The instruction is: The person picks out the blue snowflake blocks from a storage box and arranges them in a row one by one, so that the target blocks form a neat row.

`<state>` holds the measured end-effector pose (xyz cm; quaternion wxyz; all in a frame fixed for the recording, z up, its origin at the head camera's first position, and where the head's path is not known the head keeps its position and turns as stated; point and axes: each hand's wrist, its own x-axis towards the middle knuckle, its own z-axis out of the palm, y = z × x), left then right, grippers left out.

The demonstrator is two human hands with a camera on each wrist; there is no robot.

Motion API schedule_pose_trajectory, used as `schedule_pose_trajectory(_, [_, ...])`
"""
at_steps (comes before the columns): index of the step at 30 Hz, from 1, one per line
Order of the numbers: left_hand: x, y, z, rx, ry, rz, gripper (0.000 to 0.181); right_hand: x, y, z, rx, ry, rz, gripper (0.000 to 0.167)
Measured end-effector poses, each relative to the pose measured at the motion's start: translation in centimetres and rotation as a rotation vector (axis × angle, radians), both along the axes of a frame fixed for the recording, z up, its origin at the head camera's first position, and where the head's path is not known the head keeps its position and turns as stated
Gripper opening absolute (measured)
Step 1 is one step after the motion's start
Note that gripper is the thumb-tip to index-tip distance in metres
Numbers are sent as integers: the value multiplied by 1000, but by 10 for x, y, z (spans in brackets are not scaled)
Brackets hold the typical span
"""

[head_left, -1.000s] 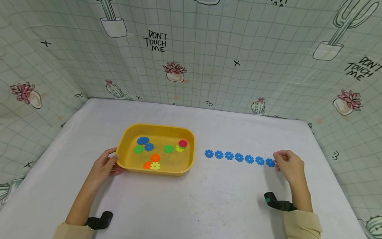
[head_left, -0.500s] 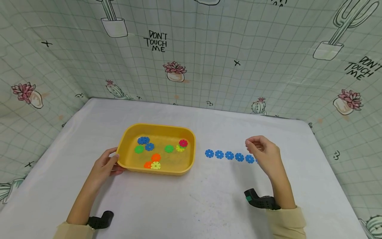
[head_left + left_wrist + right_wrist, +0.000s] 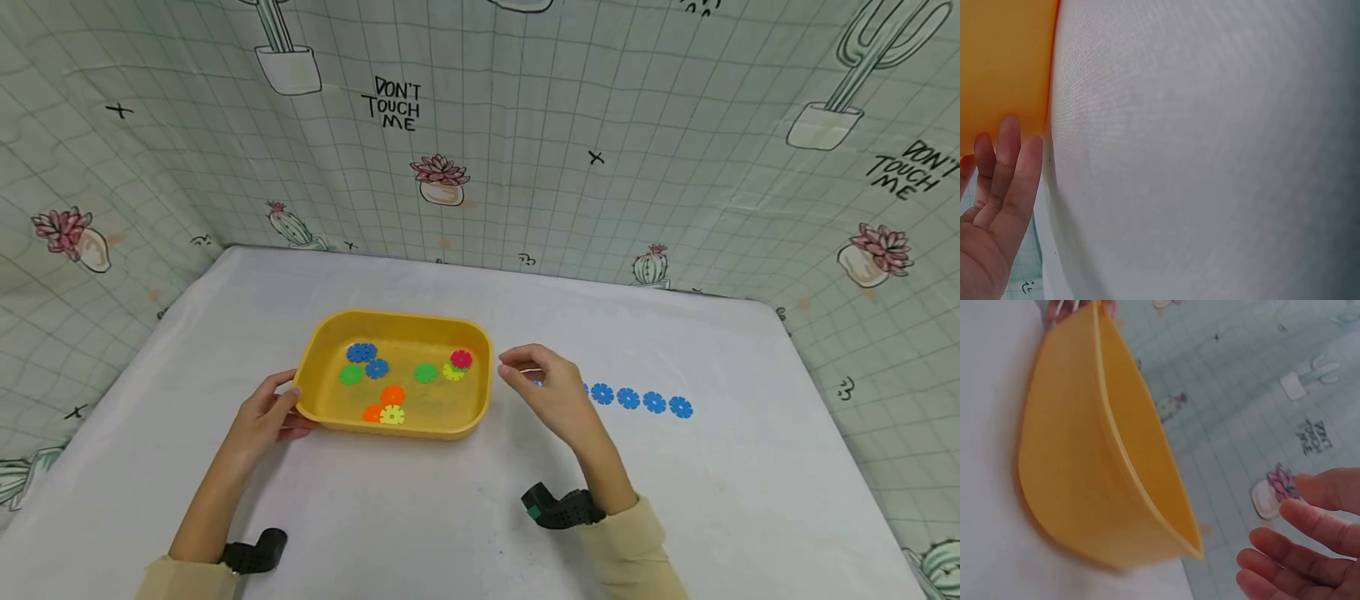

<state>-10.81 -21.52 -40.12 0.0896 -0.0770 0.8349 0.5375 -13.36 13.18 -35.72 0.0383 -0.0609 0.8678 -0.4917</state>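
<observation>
Closest to me on the head feed, two tan sleeves (image 3: 626,542) poke in, each wrist wearing a black camera (image 3: 258,550). Past those, the left hand (image 3: 262,412) has hold of the yellow tray (image 3: 442,407) by its near-left corner, thumb up at the rim and fingers against the outside wall. Tray sits left of the middle of the white-covered desk (image 3: 412,517), set in from the left edge.

The right hand (image 3: 553,393) hangs just beside the tray's right end, nothing in it, fingers loosely bent with a modest gap between thumb and forefinger. The right wrist cam shows me the fingers clear of the tray wall too.

Inside the tray, going away from me: two orange discs (image 3: 393,395) and a yellow disc (image 3: 392,415) by the near wall, then two green discs (image 3: 426,373), a red disc (image 3: 461,359) overlapping another yellow one at the right end, and three blues bunched toward the far-left corner.

A row of blue discs (image 3: 628,398) lies on the desk, running toward the right edge. Can't really count it, since the right hand covers its left end.

Beyond the far edge there's a gridded backdrop (image 3: 510,183) with potted-plant doodles.
</observation>
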Motion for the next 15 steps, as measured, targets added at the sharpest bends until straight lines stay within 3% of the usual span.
schedule_pose_trajectory(15, [0,0,-1,12,1,-2,48,-15,-73,-25,-112,-116,157,32])
